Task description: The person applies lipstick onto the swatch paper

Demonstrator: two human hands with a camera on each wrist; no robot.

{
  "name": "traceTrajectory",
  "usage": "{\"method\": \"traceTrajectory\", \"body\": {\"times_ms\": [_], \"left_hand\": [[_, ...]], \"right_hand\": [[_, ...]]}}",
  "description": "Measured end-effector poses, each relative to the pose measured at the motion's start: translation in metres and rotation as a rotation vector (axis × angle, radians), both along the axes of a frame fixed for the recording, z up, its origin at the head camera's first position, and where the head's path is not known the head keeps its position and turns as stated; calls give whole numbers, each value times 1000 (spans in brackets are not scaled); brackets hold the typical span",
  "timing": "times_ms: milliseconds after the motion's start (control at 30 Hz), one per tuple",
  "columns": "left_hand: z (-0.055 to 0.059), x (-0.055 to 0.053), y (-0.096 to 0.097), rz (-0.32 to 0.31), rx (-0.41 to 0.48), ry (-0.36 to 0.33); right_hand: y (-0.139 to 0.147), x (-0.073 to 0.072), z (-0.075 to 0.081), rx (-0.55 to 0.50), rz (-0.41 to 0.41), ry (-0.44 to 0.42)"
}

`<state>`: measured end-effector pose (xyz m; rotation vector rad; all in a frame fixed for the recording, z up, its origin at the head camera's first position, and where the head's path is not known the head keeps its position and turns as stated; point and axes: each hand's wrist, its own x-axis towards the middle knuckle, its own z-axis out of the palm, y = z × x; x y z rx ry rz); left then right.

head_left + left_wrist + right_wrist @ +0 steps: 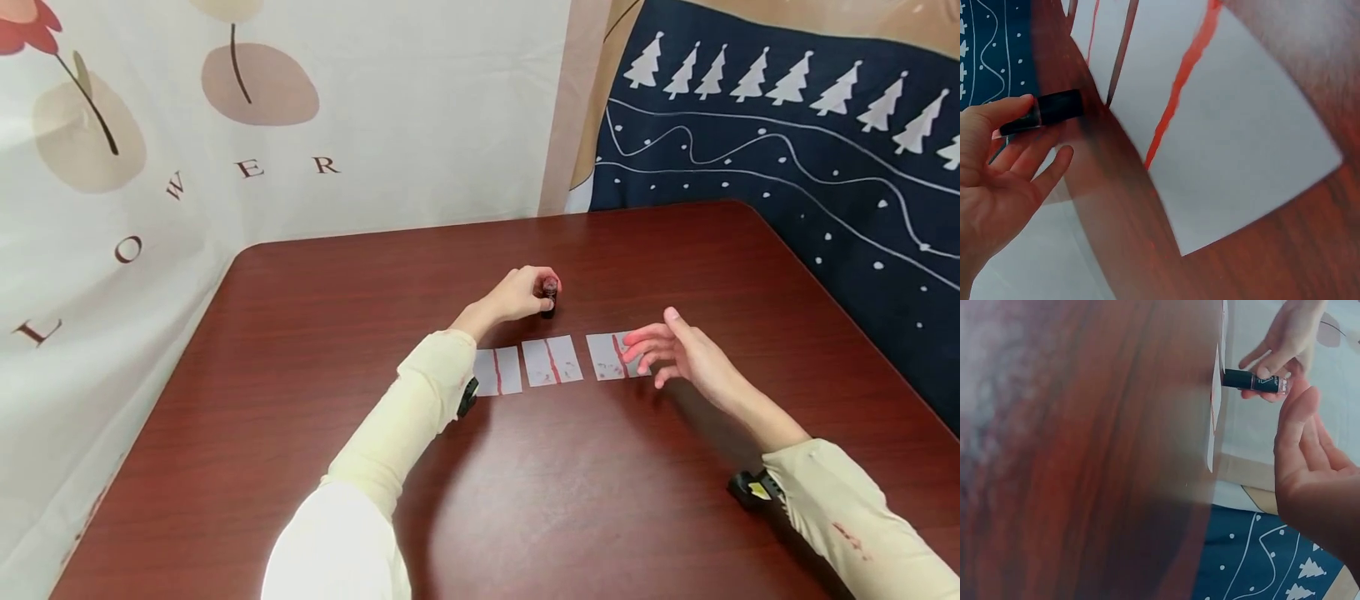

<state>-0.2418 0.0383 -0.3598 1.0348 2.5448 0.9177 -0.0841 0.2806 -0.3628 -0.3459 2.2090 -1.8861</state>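
My left hand (519, 293) pinches a small black tube (550, 298), shaped like a lipstick, between thumb and fingers behind the row of paper pieces. In the right wrist view the tube (1254, 380) shows pale print on its side and a clearer end near the fingers. My right hand (693, 354) holds nothing; its fingers are spread and loosely bent over the right paper (602, 354). Red tints its fingertips. Each of the three white papers bears a red stripe, seen on the middle paper (538, 362) and the left paper (510, 371).
The papers lie in a row on a dark red-brown wooden table (337, 333). Small reddish smudges mark the middle and right ones. Behind the table hang a white flower-print cloth (420, 125) and a navy cloth (750, 133) with white trees.
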Motion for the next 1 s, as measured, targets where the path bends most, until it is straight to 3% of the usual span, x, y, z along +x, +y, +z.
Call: {"method": "traceTrajectory", "body": {"times_ms": [133,300,467,600,700,833,900,1000], "left_hand": [[2,1,-8,50,-41,-58],[14,4,-26,141,-3,-140],[17,8,-47,215,14,-150],[14,15,-67,213,-2,-110],[10,31,-79,241,-75,-25],[9,64,-90,289,-197,108],[10,83,-92,266,-222,176],[14,106,-91,172,-250,286]], "right_hand": [[-1,-2,5,-9,54,-28],[1,-3,13,51,59,-42],[5,-2,17,121,18,-9],[3,-1,19,264,8,3],[0,4,20,463,40,69],[-2,16,21,719,76,231],[-2,20,21,793,71,292],[-2,22,20,848,45,332]]}}
